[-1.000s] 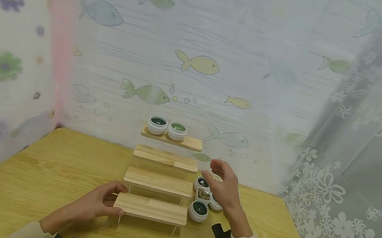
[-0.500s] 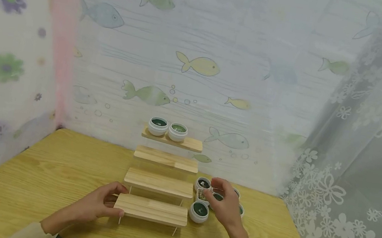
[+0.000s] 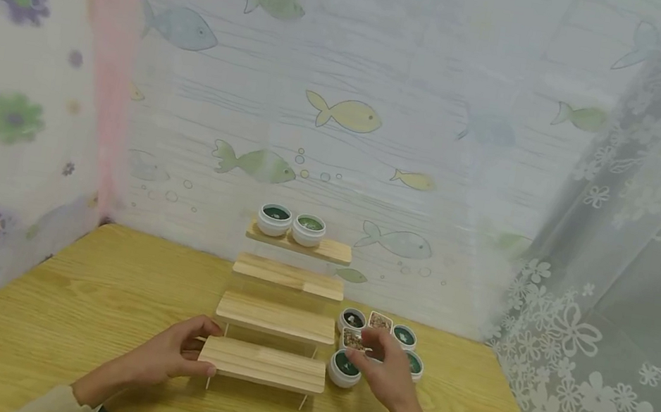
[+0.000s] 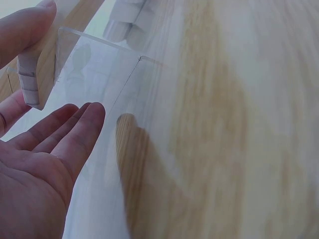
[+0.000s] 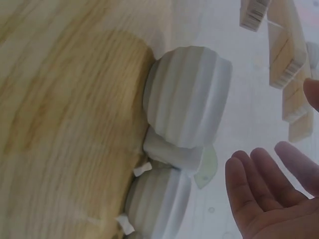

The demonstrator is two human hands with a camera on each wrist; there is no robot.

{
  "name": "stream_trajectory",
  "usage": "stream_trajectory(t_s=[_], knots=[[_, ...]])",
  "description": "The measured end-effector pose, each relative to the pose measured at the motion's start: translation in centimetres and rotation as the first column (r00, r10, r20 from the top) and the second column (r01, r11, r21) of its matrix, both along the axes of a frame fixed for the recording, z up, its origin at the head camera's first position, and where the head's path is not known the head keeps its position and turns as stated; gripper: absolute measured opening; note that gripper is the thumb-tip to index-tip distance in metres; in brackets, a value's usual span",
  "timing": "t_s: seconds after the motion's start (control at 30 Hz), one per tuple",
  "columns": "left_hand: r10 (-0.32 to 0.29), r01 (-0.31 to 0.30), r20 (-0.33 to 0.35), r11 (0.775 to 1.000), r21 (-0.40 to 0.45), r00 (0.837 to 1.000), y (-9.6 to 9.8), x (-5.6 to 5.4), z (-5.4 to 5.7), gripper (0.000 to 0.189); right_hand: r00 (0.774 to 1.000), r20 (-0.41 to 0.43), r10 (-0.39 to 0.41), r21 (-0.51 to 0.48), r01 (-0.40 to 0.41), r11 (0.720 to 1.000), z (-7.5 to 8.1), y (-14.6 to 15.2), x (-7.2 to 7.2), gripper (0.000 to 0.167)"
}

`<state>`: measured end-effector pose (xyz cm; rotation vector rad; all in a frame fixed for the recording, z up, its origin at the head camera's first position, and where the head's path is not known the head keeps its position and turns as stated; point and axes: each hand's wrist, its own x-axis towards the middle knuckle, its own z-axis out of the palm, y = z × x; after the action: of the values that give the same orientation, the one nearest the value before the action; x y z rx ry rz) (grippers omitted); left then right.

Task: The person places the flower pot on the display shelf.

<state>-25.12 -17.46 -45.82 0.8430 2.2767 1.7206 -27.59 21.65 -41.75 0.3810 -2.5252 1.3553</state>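
My left hand (image 3: 170,351) holds the left end of the lowest board of a stepped wooden display stand (image 3: 262,364). In the left wrist view, the thumb and a finger pinch that board's end (image 4: 44,79), while the other fingers extend beside a clear plastic support (image 4: 99,64). Over a cluster of small pots hovers my right hand (image 3: 393,376), its fingers slightly bent and holding nothing. Nearest to it is a round white pot (image 3: 343,377) with a dark green top. The right wrist view shows this ribbed pot (image 5: 187,97) apart from the fingers. The hand hides part of the cluster.
Two round white pots, one dark green (image 3: 273,220) and one light green (image 3: 308,230) inside, stand on the top board. Square pots with a brownish fill (image 3: 380,322) and more round pots (image 3: 403,336) sit right of the stand. A fish-print curtain (image 3: 337,164) hangs behind the table.
My right hand has come down and toward me, from above the back of the pot cluster to the front pot. The left hand keeps its hold on the stand.
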Motion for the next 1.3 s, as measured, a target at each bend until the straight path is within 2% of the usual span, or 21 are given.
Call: stream_trajectory(t_s=[0.2,0.43,0.57,0.93,1.3], knots=[[0.009,-0.009,0.004,1.0,-0.006,1.0,0.1,0.1,-0.1,0.049,0.998,0.053,0.031,-0.031,-0.029,0.999,-0.8,0.3,0.0,0.048],[-0.004,0.004,0.023,1.0,0.009,1.0,0.1,0.2,-0.1,0.049,0.997,0.063,0.035,0.099,-0.041,0.994,-1.3,0.5,0.0,0.048],[-0.016,0.015,0.032,1.0,0.025,0.999,0.0,0.2,0.0,0.05,0.996,0.072,0.056,0.139,-0.065,0.988,-1.5,0.5,0.0,0.051],[0.002,-0.002,0.024,1.0,0.009,1.0,-0.1,0.2,0.3,0.05,0.992,0.1,0.081,0.195,-0.1,0.976,-1.6,0.5,-0.1,0.059],[-0.006,0.006,0.019,1.0,0.026,1.0,-0.1,0.2,0.1,0.05,0.982,0.148,0.115,0.195,-0.143,0.97,-1.7,0.7,-0.2,0.061]])
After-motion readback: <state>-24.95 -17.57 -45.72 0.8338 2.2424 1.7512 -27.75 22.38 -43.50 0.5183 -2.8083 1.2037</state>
